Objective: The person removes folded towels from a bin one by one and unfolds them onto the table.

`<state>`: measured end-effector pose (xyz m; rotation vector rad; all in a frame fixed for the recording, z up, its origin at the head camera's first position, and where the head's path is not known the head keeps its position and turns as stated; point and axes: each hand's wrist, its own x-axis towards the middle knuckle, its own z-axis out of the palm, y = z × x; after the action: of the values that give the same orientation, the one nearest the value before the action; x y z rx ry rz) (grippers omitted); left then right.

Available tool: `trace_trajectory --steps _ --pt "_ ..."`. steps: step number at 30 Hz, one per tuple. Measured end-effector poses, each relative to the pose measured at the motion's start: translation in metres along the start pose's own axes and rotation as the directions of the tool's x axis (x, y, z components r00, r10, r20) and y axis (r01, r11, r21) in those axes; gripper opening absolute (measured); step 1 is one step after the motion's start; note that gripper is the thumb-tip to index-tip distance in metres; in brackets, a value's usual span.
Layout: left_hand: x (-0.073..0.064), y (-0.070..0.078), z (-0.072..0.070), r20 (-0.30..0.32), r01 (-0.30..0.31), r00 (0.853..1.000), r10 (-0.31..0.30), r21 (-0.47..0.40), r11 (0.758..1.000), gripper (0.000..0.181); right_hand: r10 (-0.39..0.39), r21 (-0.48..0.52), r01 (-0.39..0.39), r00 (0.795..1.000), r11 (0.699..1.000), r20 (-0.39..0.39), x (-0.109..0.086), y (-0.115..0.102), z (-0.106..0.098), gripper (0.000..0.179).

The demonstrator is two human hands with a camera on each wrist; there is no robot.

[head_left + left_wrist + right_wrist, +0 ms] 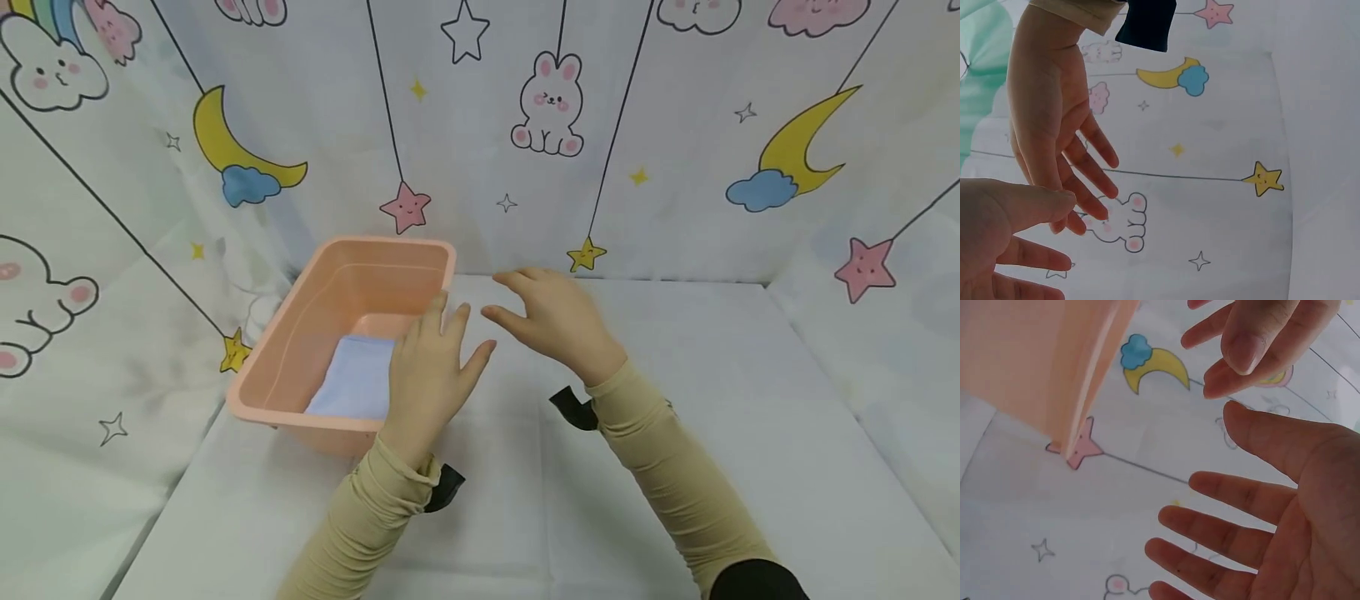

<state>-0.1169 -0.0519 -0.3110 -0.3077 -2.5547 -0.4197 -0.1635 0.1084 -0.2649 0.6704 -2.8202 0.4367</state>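
My left hand (429,375) is held in the air, overlapping the right wall of a peach plastic basin (303,421) in the head view. Its fingers are spread and hold nothing. To its right, my right hand (558,321) hovers above the white table, fingers extended toward the left hand, palm bare in the right wrist view. A folded pale lavender cloth (348,379) lies on the basin's floor, its right part hidden behind my left hand. Both hands (1004,237) face each other across a small gap, nothing between them.
The basin stands at the left of the white-covered table (750,433), near the back. A white curtain (480,125) printed with moons, stars and rabbits surrounds the table at the back and sides. A black strap (577,408) hangs at the right wrist, another (446,487) at the left.
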Motion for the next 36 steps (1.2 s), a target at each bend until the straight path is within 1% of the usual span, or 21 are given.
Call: trace_trajectory --steps 3,5,7,9,12,13,16,19,21,22,25,28,30,31,33,35,36 --pt "-0.004 -0.01 -0.008 -0.038 0.009 0.999 -0.009 0.0 1.0 0.049 -0.042 0.025 0.042 0.999 0.999 0.013 0.013 -0.015 0.003 0.05" --pt "-0.008 -0.017 -0.013 -0.039 0.025 0.999 -0.024 0.001 1.0 0.048 -0.069 0.034 0.068 0.997 0.997 0.022 0.022 -0.026 0.006 0.048" --pt "-0.011 -0.025 -0.018 -0.018 0.052 0.998 -0.052 0.006 0.999 0.047 -0.092 0.044 0.091 0.995 0.995 0.034 0.031 -0.036 0.01 0.047" --pt "-0.015 -0.032 -0.023 0.015 0.097 0.995 -0.097 0.002 0.995 0.047 -0.111 0.041 0.108 0.992 0.993 0.057 0.041 -0.047 0.014 0.047" --pt "-0.022 -0.042 -0.028 0.054 0.168 0.984 -0.167 -0.007 0.986 0.049 -0.127 0.04 0.124 0.986 0.992 0.109 0.054 -0.064 0.021 0.047" --pt "-0.025 -0.045 -0.03 0.057 0.184 0.981 -0.184 -0.009 0.983 0.05 -0.13 0.041 0.126 0.983 0.991 0.126 0.058 -0.07 0.023 0.046" --pt "-0.035 -0.053 -0.031 0.043 0.209 0.977 -0.208 -0.023 0.978 0.052 -0.142 0.056 0.134 0.976 0.989 0.164 0.07 -0.084 0.027 0.045" --pt "-0.048 -0.058 -0.03 0.026 0.221 0.975 -0.22 -0.027 0.975 0.053 -0.158 0.063 0.149 0.971 0.987 0.181 0.083 -0.093 0.034 0.043" --pt "-0.057 -0.06 -0.028 0.028 0.24 0.97 -0.24 -0.026 0.97 0.053 -0.162 0.053 0.155 0.968 0.987 0.192 0.094 -0.097 0.041 0.041" --pt "-0.062 -0.061 -0.027 0.034 0.253 0.967 -0.253 -0.018 0.967 0.054 -0.158 0.051 0.151 0.966 0.987 0.206 0.099 -0.099 0.046 0.04" --pt "-0.073 -0.063 -0.024 0.053 0.292 0.955 -0.291 -0.008 0.956 0.057 -0.1 0.037 0.094 0.956 0.995 0.276 0.113 -0.106 0.059 0.043" --pt "-0.082 -0.064 -0.021 0.06 0.323 0.945 -0.322 -0.003 0.946 0.059 -0.044 0.036 0.033 0.936 0.999 0.349 0.125 -0.113 0.07 0.046" --pt "-0.088 -0.066 -0.02 0.066 0.347 0.936 -0.345 -0.009 0.938 0.058 -0.025 0.032 0.014 0.927 0.999 0.373 0.132 -0.116 0.077 0.047" --pt "-0.09 -0.066 -0.019 0.07 0.359 0.931 -0.358 -0.009 0.933 0.059 -0.019 0.032 0.008 0.925 0.999 0.38 0.134 -0.117 0.08 0.046" --pt "-0.094 -0.068 -0.018 0.077 0.389 0.919 -0.386 -0.018 0.921 0.059 -0.025 0.043 0.009 0.921 0.999 0.388 0.14 -0.118 0.085 0.037" --pt "-0.098 -0.069 -0.018 0.087 0.415 0.907 -0.411 -0.031 0.909 0.059 -0.031 0.078 0.0 0.915 0.997 0.402 0.146 -0.118 0.09 0.027" --pt "-0.1 -0.07 -0.017 0.086 0.423 0.904 -0.418 -0.039 0.905 0.059 -0.033 0.102 -0.011 0.911 0.995 0.41 0.15 -0.118 0.091 0.025"
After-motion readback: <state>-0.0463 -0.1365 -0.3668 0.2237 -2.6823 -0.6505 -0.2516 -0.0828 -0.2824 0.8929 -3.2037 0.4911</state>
